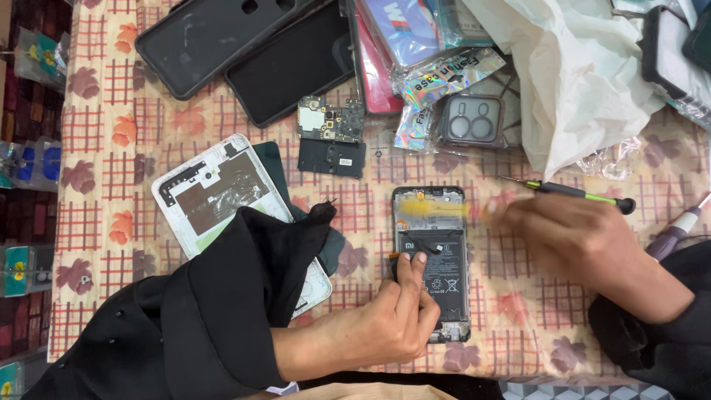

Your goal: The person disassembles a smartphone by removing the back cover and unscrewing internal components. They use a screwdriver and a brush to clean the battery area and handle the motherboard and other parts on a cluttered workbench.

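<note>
Left hand (396, 315), fingers closed, is pinning the opened phone (432, 259), long axis twelve-to-six; right hand (574, 241), at three o'clock, is gripping a blurred yellow tool (437, 209).

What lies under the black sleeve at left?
The sleeve covers part of a white back cover and a dark panel beneath; their lower right portions are hidden.
</note>
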